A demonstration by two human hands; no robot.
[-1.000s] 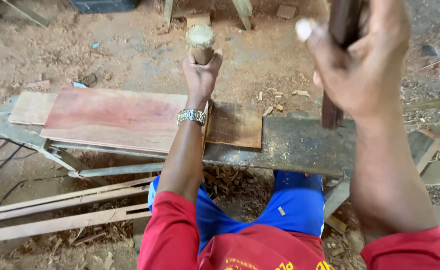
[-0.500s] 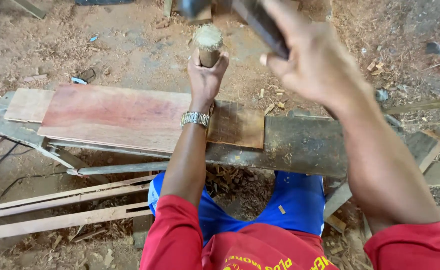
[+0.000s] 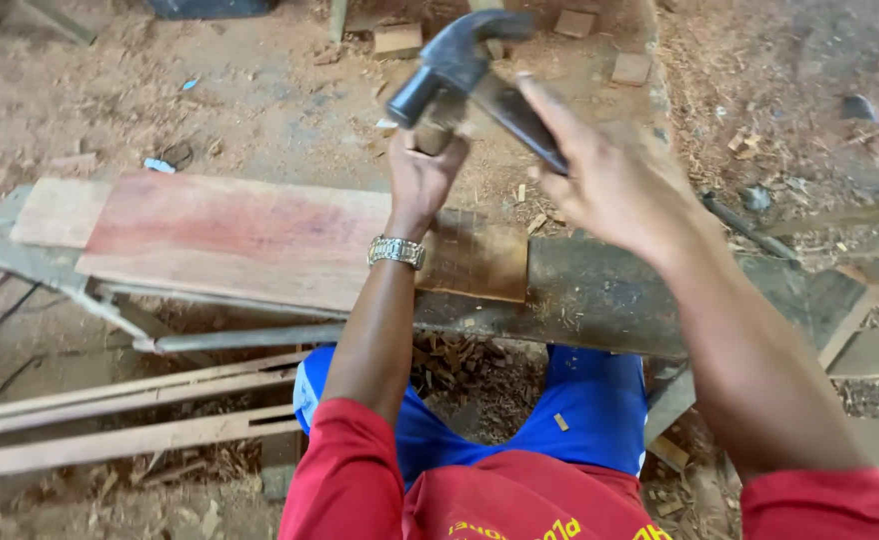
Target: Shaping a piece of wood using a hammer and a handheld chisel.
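I log: left hand [image 3: 422, 180] clamped round an upright wooden chisel handle [image 3: 438, 118] steadying it over the reddish plank [image 3: 250, 240]; right hand [image 3: 615, 185] gripping a hammer [image 3: 460, 62] on its top.

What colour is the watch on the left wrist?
The wristwatch is silver-toned metal, with a linked band, shown in the head view just below the left hand.

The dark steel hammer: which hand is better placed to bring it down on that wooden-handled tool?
The right hand. It already holds the dark steel hammer by its handle, head over the wooden-handled tool. The left hand is busy, its grip closed round that tool above the reddish wooden plank.
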